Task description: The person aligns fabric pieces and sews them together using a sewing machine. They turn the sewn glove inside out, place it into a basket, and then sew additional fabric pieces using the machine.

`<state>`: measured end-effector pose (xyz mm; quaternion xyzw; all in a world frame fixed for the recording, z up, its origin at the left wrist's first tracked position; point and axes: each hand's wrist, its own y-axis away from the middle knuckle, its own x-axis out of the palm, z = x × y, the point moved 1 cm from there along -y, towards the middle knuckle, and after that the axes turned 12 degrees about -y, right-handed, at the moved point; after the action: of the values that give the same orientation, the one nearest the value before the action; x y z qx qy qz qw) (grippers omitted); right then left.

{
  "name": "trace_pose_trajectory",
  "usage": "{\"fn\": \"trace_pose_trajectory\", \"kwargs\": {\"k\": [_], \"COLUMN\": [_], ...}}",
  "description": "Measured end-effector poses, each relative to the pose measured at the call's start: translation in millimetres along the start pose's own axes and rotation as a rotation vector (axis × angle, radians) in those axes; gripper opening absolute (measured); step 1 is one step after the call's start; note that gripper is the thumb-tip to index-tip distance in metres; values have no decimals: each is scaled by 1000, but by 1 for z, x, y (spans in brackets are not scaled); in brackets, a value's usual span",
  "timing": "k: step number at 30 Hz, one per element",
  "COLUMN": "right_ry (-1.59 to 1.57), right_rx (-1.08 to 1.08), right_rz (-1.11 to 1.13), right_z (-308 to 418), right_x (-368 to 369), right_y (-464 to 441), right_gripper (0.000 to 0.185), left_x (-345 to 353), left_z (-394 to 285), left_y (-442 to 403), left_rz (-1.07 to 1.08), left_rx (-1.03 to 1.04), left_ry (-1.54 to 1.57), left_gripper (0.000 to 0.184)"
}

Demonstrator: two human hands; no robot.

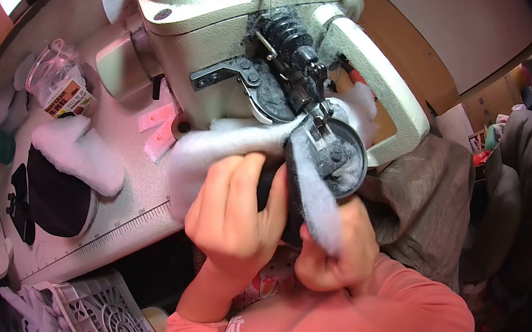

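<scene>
A pale sewing machine (212, 53) fills the top centre, its dark round metal disc (349, 169) close above my hands. White fluffy material (230, 145) with a black layer runs up to the machine's foot. My left hand (235, 213) has its fingers closed round the fluffy piece and its black part, left of the disc. Below the disc, my right hand (339, 250) is closed on the lower end of the same piece, where a white fluffy edge (316, 199) hangs beside the black fabric. Some fingertips of both hands are hidden.
On the table (144, 230) at left lie a black fabric piece (60, 191), a white fluffy piece (78, 152) and a clear plastic tub (59, 75). A white crate (109, 324) stands lower left. Brown cloth (423, 203) hangs at right.
</scene>
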<state>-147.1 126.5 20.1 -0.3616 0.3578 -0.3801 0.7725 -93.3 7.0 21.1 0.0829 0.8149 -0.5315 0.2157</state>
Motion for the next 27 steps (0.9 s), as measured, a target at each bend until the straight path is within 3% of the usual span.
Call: {"fn": "trace_pose_trajectory", "kwargs": {"k": [1,3,4,6,9,11,12,13,15,27], "right_ry": [-51,-19,-45,-40,-40,-51,-54,-58,-68,-62], "right_rx": [-23,-48,-69,-108,-132,-129,-110,-90,-87,-68], "right_rz": [100,-21,78,34,34,42,-1,-45,-28,50], "right_z": [8,14,14,14,13,14,16,17,17,8], "right_x": [-4,16,13,20,20,22,24,25,23,19], "right_y": [-8,-6,-8,-6,-3,-3,-4,-5,-5,-12], "right_gripper": [4,4,10,9,15,15,10,17,17,13], "left_x": [2,6,5,0,-11,-23,-28,-28,-26,-8], "left_z": [0,3,2,0,3,7,7,5,5,15], "left_y": [-2,-12,-17,-25,-34,-42,-40,-37,-33,-41], "left_rz": [39,106,172,228,204,-109,-88,-85,37,220], "left_rx": [-75,-168,-197,-233,-121,148,157,158,-136,-144], "left_ry": [46,57,11,-34,-196,-237,-163,-162,210,549], "left_gripper": [26,26,25,25,23,25,26,26,22,10]}}
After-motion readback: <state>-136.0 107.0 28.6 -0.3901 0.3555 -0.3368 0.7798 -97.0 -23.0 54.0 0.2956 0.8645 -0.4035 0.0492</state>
